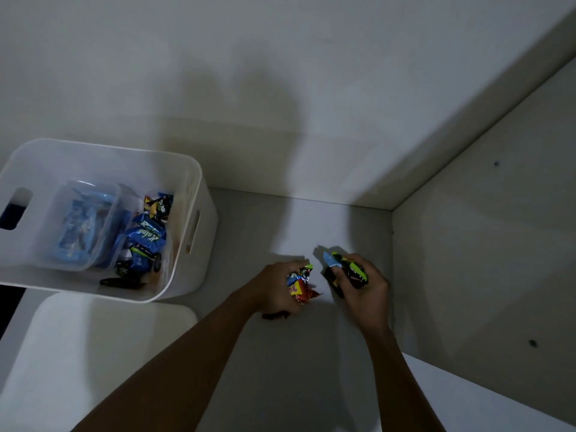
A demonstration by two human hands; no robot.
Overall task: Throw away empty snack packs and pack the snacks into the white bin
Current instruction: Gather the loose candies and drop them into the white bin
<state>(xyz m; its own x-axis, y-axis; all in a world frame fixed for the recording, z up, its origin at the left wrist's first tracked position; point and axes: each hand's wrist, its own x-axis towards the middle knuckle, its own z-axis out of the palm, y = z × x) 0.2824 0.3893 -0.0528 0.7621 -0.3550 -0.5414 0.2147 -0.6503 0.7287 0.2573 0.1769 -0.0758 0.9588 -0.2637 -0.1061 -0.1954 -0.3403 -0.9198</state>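
Observation:
On a white shelf, my left hand point(276, 285) grips a crumpled red, yellow and blue snack pack point(300, 283). A dark scrap point(276, 315) lies just under that hand. My right hand point(364, 285) holds black packs with green and blue print point(346, 268), close to the right of the other hand. The white bin point(184, 179) stands at the left on the same shelf. Inside it are a clear tub with blue packs point(82, 226), several blue and black snack packs point(146, 241) and a dark pack point(120, 282) on its floor.
A white side wall point(483, 260) closes the shelf on the right and a back wall point(280, 120) lies behind. A white lid or second bin point(93, 353) sits below the bin at the lower left. A white ledge point(467, 400) runs along the lower right.

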